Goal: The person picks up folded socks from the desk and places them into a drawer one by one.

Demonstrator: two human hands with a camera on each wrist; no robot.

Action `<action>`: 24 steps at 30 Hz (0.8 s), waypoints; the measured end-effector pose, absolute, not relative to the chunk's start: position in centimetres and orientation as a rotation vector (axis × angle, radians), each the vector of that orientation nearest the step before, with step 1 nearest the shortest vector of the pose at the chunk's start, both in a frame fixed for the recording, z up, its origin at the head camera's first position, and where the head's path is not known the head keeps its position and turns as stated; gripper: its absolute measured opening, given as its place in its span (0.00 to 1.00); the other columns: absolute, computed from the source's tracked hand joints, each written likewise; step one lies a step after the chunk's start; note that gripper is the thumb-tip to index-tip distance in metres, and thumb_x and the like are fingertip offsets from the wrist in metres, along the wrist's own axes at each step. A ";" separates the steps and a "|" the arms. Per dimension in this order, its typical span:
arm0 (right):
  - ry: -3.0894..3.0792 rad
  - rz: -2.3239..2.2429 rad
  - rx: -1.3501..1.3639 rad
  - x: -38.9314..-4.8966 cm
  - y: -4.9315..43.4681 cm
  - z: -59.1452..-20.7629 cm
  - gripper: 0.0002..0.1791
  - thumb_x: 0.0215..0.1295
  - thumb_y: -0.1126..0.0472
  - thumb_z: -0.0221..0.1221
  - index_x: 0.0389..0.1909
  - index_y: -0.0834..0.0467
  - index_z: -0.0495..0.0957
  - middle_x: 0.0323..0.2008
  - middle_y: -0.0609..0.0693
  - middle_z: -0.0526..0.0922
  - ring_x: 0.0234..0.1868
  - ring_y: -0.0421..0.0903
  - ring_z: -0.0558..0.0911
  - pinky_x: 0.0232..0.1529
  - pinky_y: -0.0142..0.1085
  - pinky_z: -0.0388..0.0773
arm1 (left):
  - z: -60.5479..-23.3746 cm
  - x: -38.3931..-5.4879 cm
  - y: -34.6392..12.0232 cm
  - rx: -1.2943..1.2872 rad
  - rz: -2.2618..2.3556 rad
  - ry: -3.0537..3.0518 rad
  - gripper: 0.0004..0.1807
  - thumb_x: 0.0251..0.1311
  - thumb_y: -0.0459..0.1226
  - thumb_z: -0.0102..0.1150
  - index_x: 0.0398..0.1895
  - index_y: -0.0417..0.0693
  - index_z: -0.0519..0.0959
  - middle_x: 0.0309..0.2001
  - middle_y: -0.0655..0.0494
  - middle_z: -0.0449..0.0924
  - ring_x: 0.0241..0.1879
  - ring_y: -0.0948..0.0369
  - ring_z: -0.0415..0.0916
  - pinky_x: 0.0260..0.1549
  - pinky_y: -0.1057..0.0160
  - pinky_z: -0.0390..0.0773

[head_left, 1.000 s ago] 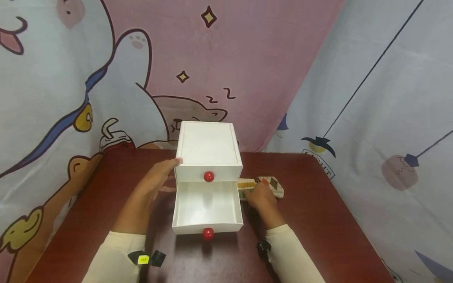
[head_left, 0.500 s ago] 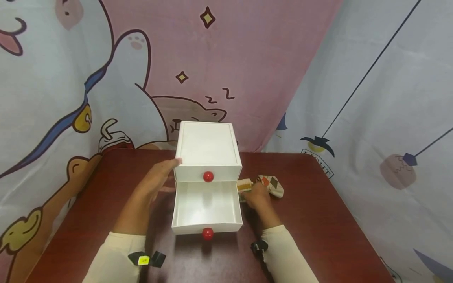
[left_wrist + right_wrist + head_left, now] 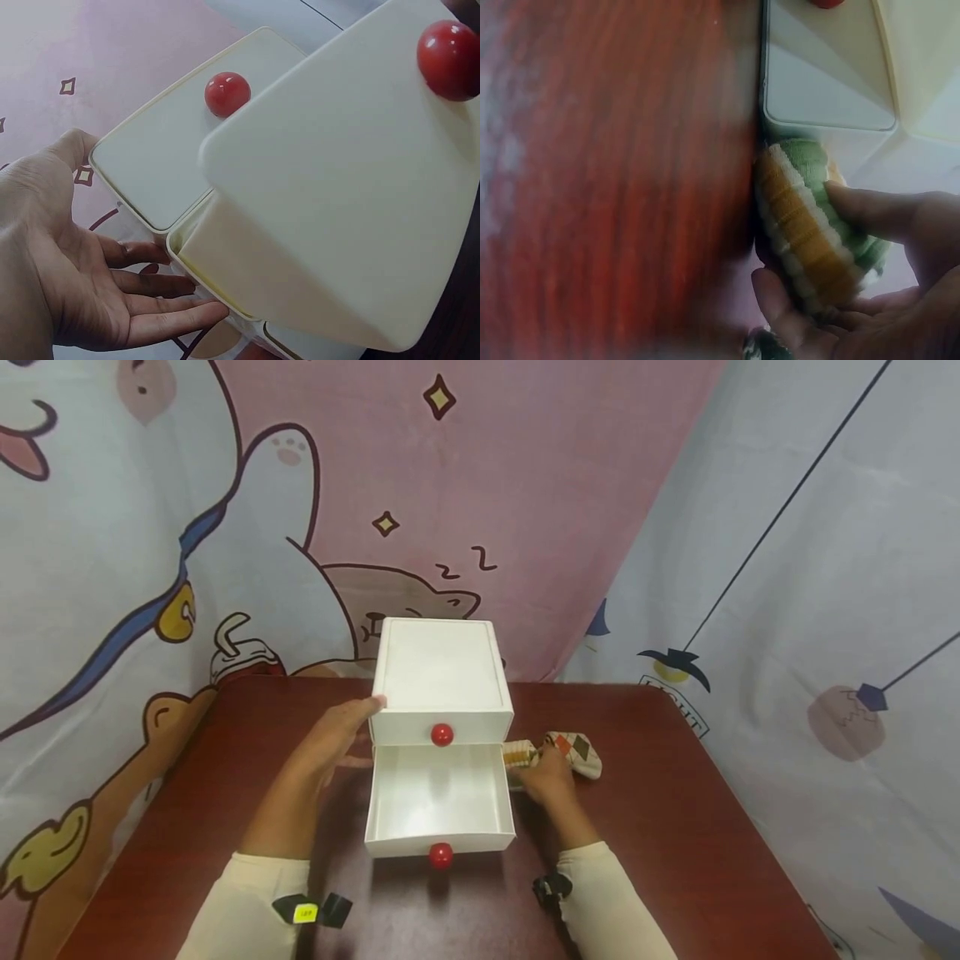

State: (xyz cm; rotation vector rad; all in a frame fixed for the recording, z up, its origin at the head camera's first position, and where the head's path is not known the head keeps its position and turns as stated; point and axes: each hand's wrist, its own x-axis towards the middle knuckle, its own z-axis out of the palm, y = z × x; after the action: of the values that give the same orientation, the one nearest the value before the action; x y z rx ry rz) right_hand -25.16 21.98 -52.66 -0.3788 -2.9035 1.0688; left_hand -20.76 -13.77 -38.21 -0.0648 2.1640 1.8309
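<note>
A white drawer unit (image 3: pixel 442 664) with red knobs stands on the table, one drawer (image 3: pixel 441 843) pulled out with nothing in it. My left hand (image 3: pixel 330 739) rests its thumb on the front left top corner. In the left wrist view the fingers (image 3: pixel 161 319) lie fairly straight against the unit's side. Beside the unit's right side, my right hand (image 3: pixel 551 777) pinches a knitted sock between thumb and fingers. The sock's ribbed cuff (image 3: pixel 802 225) has green, white and orange stripes; its argyle part (image 3: pixel 579 756) lies to the right of the hand.
The dark red table (image 3: pixel 660 843) extends on both sides of the unit. Behind it hangs a cartoon-printed cloth (image 3: pixel 525 485). A panel of the unit (image 3: pixel 832 67) stands close to the sock in the right wrist view.
My right hand has shifted slightly left, and the sock looks more bunched, its striped cuff shorter in view. The left hand and the drawer unit have stayed in place.
</note>
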 end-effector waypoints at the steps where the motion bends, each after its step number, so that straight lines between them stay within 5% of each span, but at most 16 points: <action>1: -2.888 1.088 -0.383 -24.7 21.9 -52.1 0.36 0.54 0.49 0.81 0.52 0.71 0.81 0.41 0.63 0.88 0.39 0.58 0.85 0.41 0.52 0.85 | -38.2 -20.8 -13.7 -0.066 1.832 2.164 0.45 0.80 0.59 0.49 0.85 0.36 0.58 0.80 0.32 0.64 0.81 0.30 0.62 0.63 0.33 0.85; 15: -2.686 1.252 -0.340 -20.8 21.4 -46.1 0.28 0.56 0.58 0.80 0.49 0.71 0.80 0.37 0.60 0.84 0.38 0.55 0.81 0.44 0.50 0.83 | -38.2 -20.7 -13.7 -0.069 1.825 2.172 0.46 0.80 0.60 0.48 0.85 0.36 0.58 0.80 0.31 0.66 0.81 0.31 0.64 0.62 0.33 0.85; 24: -2.612 1.257 -0.333 -19.7 21.7 -44.6 0.28 0.58 0.57 0.80 0.53 0.69 0.85 0.45 0.64 0.88 0.45 0.57 0.85 0.48 0.48 0.84 | -38.4 -20.9 -13.7 -0.058 1.823 2.170 0.45 0.80 0.59 0.48 0.85 0.38 0.58 0.79 0.32 0.66 0.81 0.33 0.64 0.63 0.33 0.84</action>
State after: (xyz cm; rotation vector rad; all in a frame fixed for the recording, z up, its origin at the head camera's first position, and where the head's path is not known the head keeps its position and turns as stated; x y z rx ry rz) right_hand -19.74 21.70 -44.62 -0.3327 -2.6121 1.2575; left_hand -20.87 -13.68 -38.38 -0.0575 2.1702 1.8225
